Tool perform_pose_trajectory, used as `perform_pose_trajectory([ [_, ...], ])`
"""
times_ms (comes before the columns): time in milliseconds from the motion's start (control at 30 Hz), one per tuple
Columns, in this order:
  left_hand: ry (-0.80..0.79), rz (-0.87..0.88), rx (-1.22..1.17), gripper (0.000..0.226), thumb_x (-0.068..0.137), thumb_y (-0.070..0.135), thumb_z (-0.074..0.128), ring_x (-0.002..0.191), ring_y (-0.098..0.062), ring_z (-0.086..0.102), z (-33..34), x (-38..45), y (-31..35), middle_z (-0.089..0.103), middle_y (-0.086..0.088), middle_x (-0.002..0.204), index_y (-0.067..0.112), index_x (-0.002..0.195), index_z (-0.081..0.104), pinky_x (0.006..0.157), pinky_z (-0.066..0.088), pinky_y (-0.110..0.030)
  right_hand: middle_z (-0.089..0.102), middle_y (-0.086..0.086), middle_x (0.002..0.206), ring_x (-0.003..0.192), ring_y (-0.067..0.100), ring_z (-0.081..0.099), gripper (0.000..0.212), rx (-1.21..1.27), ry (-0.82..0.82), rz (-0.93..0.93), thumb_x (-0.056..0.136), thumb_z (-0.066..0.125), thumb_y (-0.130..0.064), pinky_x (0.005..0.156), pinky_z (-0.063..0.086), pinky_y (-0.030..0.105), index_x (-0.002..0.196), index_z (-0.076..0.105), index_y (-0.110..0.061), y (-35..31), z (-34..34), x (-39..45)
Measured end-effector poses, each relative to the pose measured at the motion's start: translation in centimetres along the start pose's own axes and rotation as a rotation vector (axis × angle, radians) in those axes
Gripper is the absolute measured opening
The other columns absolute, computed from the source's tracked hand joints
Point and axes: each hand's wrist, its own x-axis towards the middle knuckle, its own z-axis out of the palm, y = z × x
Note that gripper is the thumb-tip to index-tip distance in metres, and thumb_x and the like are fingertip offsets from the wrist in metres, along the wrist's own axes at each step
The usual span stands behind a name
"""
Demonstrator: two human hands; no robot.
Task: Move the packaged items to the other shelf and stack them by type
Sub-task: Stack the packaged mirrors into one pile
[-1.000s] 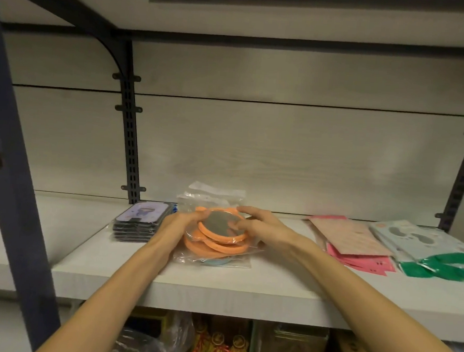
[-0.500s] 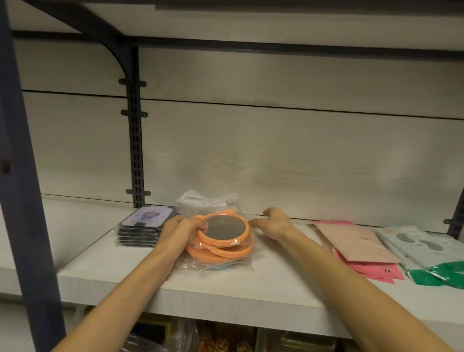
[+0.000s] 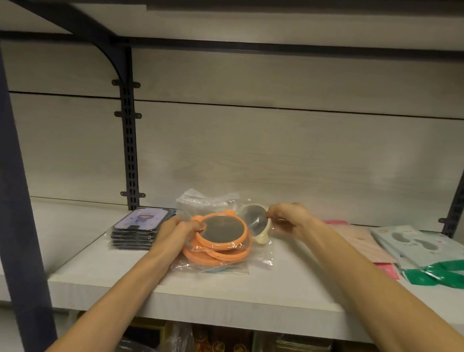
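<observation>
**Both hands on bagged mirrors at mid-shelf**

While the left hand (image 3: 176, 233) grips the near-left edge of the stacked orange mirrors (image 3: 219, 239) in their clear bags, the right hand (image 3: 291, 221) pinches a cream mirror (image 3: 255, 222), tilted up just right of and behind the stack. Both sit mid-way along the white shelf (image 3: 217, 293). Left lies a pile of dark packs (image 3: 137, 231); right lie pink packets (image 3: 363, 244), pale blue packets (image 3: 418, 244) and green packets (image 3: 449, 275).
</observation>
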Motion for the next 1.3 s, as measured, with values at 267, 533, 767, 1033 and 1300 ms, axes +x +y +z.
perform_pose_trajectory([
  [267,0.017,0.091,0.057,0.018,0.085,0.019,0.073,0.081,-0.014,0.062,1.0,-1.1,0.4,0.064,0.001,0.088,0.023,0.087,0.055,0.077,0.051,-0.035,0.064,0.011,0.084,0.069,0.022,0.063,0.031,0.028,0.000,-0.091,0.084,0.065,0.008,0.064,0.054,0.034,0.104,0.057,-0.015,0.0,-5.3,-2.4],
  [533,-0.049,0.073,0.074,0.062,0.063,0.048,0.072,0.102,-0.022,0.065,1.0,-1.8,0.7,0.068,-0.003,0.109,0.020,0.115,0.051,0.101,0.048,-0.048,0.066,0.013,0.108,0.081,0.021,0.066,0.051,0.035,0.178,-0.228,0.082,0.064,0.001,0.065,0.055,0.031,0.130,0.052,-0.011,-2.3,-7.7,-4.4],
  [767,-0.075,0.067,0.024,0.052,0.078,0.039,0.076,0.095,-0.013,0.060,0.9,-1.7,0.7,0.062,0.000,0.111,0.018,0.115,0.046,0.092,0.050,-0.040,0.071,-0.001,0.080,0.057,0.005,0.064,0.048,-0.106,0.067,-0.409,0.088,0.062,0.003,0.055,0.049,0.019,0.134,0.056,-0.006,-5.7,-8.3,-5.4],
  [1033,-0.099,0.069,-0.051,0.114,0.059,0.062,0.075,0.124,-0.024,0.059,0.3,-1.3,0.2,0.056,-0.005,0.144,0.013,0.154,0.033,0.106,0.048,-0.044,0.074,0.009,0.114,0.100,0.022,0.071,0.053,-0.534,-0.188,-0.426,0.088,0.059,0.001,0.093,0.058,0.044,0.137,0.052,-0.020,-5.7,-2.2,-3.1],
  [1300,-0.102,0.060,-0.064,0.030,0.087,0.026,0.073,0.091,-0.010,0.068,0.6,-1.1,0.2,0.070,0.003,0.102,0.024,0.112,0.055,0.076,0.054,-0.028,0.066,0.002,0.099,0.072,0.015,0.056,0.050,-0.640,-0.236,-0.476,0.083,0.051,0.008,0.058,0.042,0.023,0.125,0.066,-0.016,-9.6,-0.7,-1.6],
])
